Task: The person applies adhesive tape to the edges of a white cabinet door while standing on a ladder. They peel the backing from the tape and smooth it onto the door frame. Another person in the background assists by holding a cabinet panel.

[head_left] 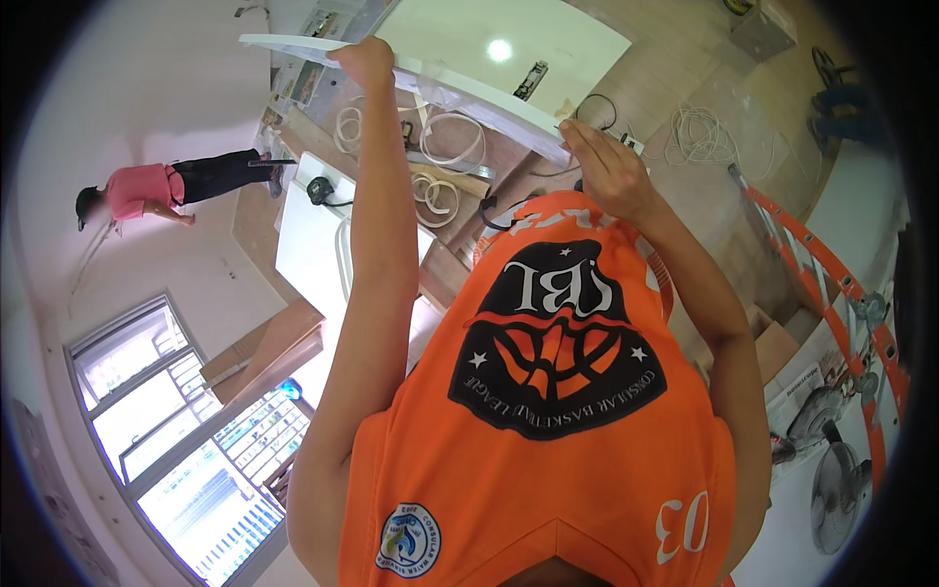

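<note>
both hands are closed on a long white panel strip (460, 93): left hand (367, 61) near one end, right hand (606, 166) at the other. the strip is held raised, not yet set down or fixed.

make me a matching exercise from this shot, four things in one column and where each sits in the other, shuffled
Things:
1. left hand
2. right hand
3. orange ladder
4. standing fan

Places:
A. lower right, by the wall
B. gripping the long white strip near its far end
C. right side, slanting across the floor
D. touching the white strip at its near end

Pairs: 1-B, 2-D, 3-C, 4-A
</note>
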`<act>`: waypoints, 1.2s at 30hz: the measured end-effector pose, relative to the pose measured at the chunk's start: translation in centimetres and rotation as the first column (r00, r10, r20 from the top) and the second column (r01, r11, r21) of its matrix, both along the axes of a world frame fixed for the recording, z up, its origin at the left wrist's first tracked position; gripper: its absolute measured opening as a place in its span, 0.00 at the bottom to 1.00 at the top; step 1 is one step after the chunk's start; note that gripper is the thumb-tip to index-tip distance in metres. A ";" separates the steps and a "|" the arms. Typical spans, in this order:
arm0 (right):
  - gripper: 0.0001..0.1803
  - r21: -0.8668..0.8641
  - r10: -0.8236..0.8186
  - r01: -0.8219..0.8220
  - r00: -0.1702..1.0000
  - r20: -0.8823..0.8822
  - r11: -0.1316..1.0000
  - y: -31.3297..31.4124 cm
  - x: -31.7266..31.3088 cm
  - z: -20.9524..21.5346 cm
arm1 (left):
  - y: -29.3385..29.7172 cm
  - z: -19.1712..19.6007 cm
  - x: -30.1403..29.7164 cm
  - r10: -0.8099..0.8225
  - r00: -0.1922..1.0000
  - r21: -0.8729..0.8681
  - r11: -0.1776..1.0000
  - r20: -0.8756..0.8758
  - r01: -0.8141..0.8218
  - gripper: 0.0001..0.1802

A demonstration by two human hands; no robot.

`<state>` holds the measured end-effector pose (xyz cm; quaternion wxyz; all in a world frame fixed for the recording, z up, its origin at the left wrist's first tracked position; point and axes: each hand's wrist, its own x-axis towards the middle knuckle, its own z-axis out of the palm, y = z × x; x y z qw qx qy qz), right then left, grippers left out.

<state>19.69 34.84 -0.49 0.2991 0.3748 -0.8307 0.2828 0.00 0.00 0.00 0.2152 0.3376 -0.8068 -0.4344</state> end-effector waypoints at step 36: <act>0.20 -0.631 0.342 0.104 0.767 0.543 0.769 -4.3 2.3 -4.9 | 14.0 2.2 19.3 -0.983 0.183 -0.680 0.119 0.023 0.723 0.18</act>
